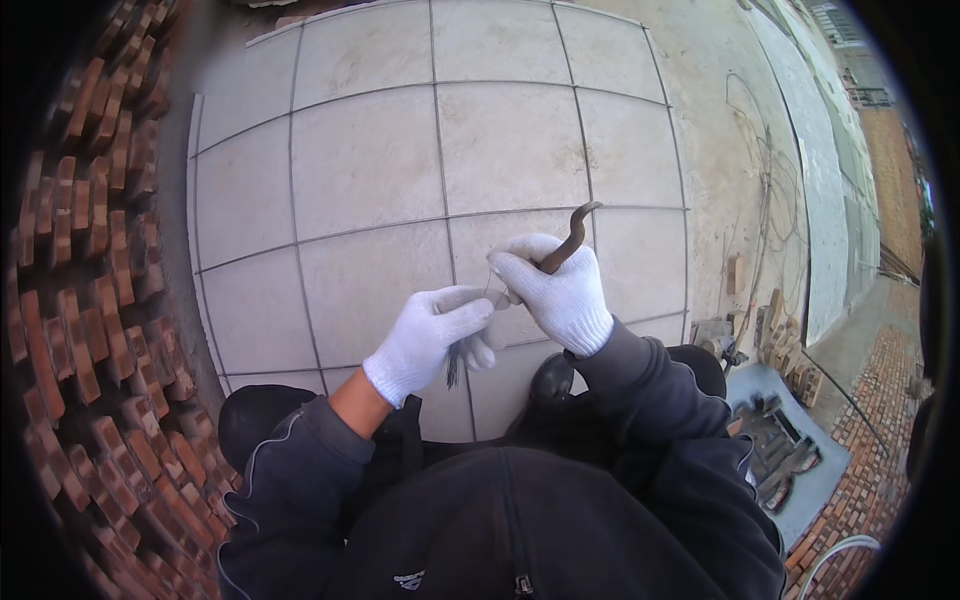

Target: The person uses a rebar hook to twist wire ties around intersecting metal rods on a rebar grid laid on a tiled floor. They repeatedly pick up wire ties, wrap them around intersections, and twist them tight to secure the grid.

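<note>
Both my hands wear white knit gloves and meet over a tiled floor. My right hand [560,290] is closed around a rusty curved metal hook tool [570,238] whose bent tip sticks up past the fingers. My left hand [430,335] pinches a small bundle of thin dark wires [453,368] that hangs down below the palm. A thin wire end runs between the two hands, close to the hook. Dark jacket sleeves cover both forearms.
Large pale square tiles [370,160] with a thin rebar grid [440,140] over them fill the middle. A stacked red brick wall [90,300] curves along the left. At right lie loose wires, wood scraps and a grey tray of tools [790,450] on brick paving.
</note>
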{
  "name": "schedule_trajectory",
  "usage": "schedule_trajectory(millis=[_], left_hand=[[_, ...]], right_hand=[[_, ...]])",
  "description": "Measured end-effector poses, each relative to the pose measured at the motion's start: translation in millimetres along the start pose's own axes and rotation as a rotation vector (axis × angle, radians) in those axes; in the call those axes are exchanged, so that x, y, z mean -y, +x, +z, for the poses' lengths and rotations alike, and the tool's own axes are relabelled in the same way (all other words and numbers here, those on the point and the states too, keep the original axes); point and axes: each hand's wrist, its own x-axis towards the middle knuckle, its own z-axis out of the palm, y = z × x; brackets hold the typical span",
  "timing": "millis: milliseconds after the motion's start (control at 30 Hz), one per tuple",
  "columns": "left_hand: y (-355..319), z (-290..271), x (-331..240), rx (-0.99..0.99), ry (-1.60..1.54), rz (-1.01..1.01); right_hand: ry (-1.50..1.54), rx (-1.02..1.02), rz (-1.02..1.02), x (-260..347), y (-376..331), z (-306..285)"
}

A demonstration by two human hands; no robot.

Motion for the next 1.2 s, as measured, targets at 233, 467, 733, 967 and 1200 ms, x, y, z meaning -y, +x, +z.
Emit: schedule_trajectory(millis=[233,467,733,967,1200], left_hand=[[-4,-3,-1,-0.051,0.004,-0.019],[-9,-17,-7,0.163,-0.246,-0.085],[-5,-19,-6,0.222,-0.269,-0.087],[-1,-16,-5,0.223,-0.274,-0.087],[3,-11,-10,0.212,-0.229,-0.098]], right_hand=[[0.153,0.161,0.273,22,-1,-11],[0.334,0.450,0.193,25,0,-21],[0.317,0.436,0.232,15,1,-22],[0.321,0.395,0.210,14,3,-25],[0.382,0.323,0.222,10,5,-22]])
